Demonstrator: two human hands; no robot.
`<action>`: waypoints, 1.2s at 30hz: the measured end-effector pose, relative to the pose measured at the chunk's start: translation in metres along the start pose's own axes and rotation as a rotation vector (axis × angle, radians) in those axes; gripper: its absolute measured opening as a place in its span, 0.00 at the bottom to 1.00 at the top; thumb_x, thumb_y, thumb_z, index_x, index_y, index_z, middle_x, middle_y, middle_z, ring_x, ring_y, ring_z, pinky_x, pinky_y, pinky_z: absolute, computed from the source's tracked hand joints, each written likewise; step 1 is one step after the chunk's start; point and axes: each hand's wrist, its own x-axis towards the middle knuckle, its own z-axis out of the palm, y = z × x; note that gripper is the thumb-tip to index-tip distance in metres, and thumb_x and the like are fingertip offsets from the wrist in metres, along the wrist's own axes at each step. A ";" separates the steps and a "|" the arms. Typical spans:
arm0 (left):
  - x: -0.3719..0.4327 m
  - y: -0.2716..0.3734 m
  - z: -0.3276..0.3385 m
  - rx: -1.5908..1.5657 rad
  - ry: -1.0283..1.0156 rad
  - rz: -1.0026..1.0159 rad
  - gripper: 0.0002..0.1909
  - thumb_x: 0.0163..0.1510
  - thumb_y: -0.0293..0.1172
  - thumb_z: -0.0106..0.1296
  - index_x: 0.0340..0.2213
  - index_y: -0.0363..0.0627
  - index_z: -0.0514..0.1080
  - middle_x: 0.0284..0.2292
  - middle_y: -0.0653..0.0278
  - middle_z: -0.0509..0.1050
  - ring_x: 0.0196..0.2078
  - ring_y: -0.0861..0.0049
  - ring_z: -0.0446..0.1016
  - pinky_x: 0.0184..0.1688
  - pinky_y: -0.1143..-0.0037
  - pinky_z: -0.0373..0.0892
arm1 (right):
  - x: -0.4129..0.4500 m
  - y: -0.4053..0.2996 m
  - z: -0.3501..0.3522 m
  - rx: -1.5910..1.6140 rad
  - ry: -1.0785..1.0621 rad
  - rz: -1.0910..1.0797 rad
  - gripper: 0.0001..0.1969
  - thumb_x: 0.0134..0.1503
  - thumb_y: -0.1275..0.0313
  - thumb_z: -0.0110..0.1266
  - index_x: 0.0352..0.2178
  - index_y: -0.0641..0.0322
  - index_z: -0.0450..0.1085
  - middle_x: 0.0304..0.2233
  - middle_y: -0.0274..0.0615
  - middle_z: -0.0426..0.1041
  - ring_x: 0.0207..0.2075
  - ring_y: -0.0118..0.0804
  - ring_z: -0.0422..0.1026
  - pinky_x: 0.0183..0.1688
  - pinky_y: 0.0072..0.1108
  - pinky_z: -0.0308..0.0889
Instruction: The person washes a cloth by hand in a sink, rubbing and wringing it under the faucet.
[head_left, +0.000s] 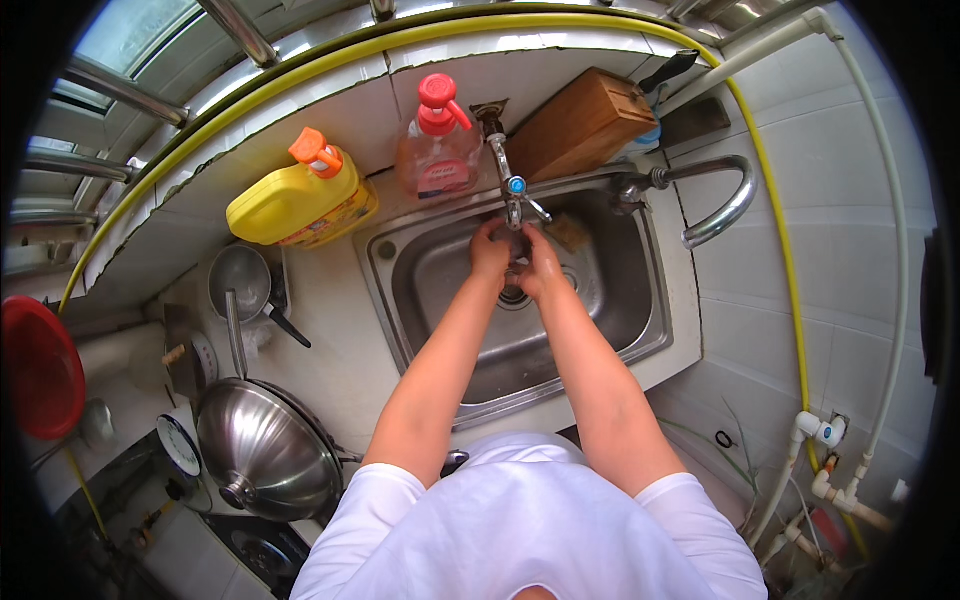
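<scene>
My left hand (490, 253) and my right hand (541, 262) are together over the stainless steel sink (442, 300), right below the spout of a chrome tap (514, 202) with a blue-capped top. Between them they hold a small, dark, rounded thing (514, 244). My fingers and the tap partly cover it, so its exact kind is unclear. My right hand looks wet. Under my hands is the drain (514, 297). A brownish scouring pad or sponge (570, 234) lies in the basin, just right of my right hand.
Behind the sink stand a red pump bottle (442, 157), a yellow detergent jug (307, 199) and a wooden knife block (577, 124). A curved chrome faucet (731, 169) rises at right. To the left are a small saucepan (240, 279) and a wok with a domed metal lid (262, 450).
</scene>
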 end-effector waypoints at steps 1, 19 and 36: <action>-0.010 0.000 -0.003 0.002 0.006 0.000 0.15 0.42 0.18 0.44 0.36 0.38 0.66 0.31 0.60 0.71 0.32 0.70 0.72 0.30 0.74 0.69 | -0.003 -0.001 -0.005 0.084 -0.073 0.128 0.16 0.51 0.61 0.47 0.41 0.50 0.62 0.34 0.37 0.69 0.36 0.38 0.67 0.38 0.34 0.63; -0.135 0.007 -0.019 0.942 -0.031 0.544 0.15 0.47 0.41 0.46 0.16 0.43 0.68 0.16 0.54 0.69 0.21 0.55 0.68 0.23 0.64 0.62 | -0.063 0.058 -0.056 0.348 0.060 0.106 0.18 0.54 0.55 0.39 0.35 0.59 0.64 0.32 0.41 0.69 0.36 0.38 0.68 0.37 0.28 0.65; -0.153 0.045 -0.072 0.390 -0.606 0.197 0.14 0.50 0.37 0.49 0.39 0.49 0.69 0.36 0.63 0.68 0.33 0.76 0.70 0.24 0.80 0.66 | -0.112 0.023 -0.036 0.369 -0.046 -0.332 0.13 0.48 0.63 0.56 0.30 0.58 0.63 0.25 0.37 0.68 0.27 0.32 0.68 0.30 0.25 0.67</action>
